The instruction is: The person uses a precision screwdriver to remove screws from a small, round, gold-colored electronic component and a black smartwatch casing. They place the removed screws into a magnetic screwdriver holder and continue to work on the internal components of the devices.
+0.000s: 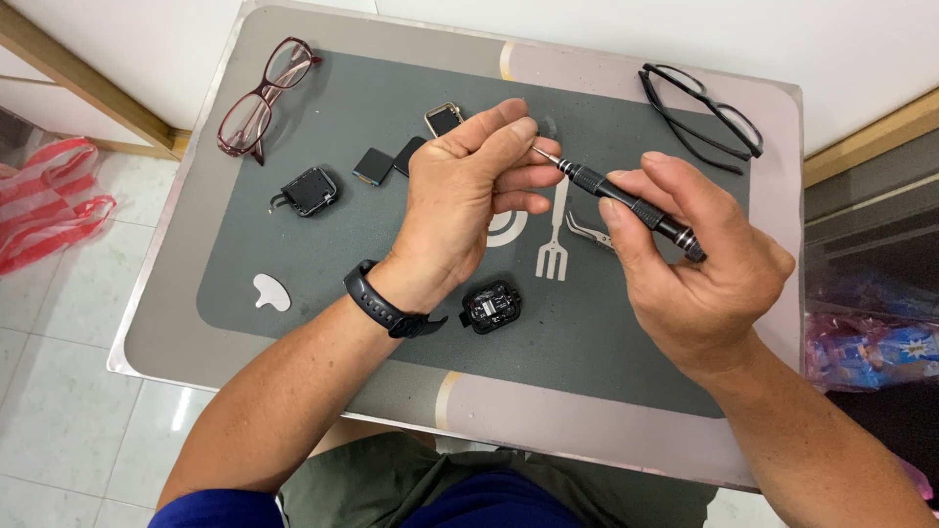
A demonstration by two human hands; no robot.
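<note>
Your right hand (699, 259) grips a black precision screwdriver (626, 200), its tip pointing into the curled fingers of your left hand (469, 196). Those fingers pinch together at the tip; whether they hold anything is hidden. Below your left wrist lies an opened black watch case (491, 306); tweezers (590, 233) rest under the screwdriver shaft.

I saw dark red glasses (262, 95) lying at the mat's (293, 264) far left corner and black glasses (706, 110) at its far right. A white pick (271, 291) rested near the left edge. A red striped plastic bag (44, 200) sat on the tiled floor (59, 411) beside the table (147, 323).
</note>
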